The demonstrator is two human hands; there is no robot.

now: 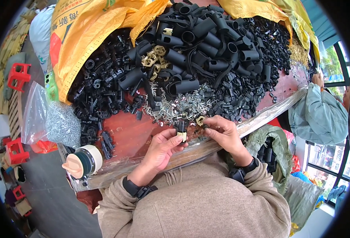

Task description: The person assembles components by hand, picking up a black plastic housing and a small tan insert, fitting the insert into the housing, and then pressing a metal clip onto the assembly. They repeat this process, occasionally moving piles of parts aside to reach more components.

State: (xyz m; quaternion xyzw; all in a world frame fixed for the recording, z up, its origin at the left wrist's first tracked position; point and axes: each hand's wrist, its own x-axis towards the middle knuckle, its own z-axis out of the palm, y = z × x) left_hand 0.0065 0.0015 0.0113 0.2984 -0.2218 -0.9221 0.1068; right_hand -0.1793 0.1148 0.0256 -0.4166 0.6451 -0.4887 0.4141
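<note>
Pinching the black fitting [181, 126] and cream clip [182, 136] firmly in our left hand [162, 148], and the tan ring [200, 120] in our right hand [224, 135], we should align them squarely.

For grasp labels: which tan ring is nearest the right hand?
The tan ring held in the right hand; the other tan rings lie among the black tubes.

Black part [181, 125] in left hand [162, 147]

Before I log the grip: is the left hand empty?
No, the left hand pinches a small black-and-cream plastic fitting.
</note>
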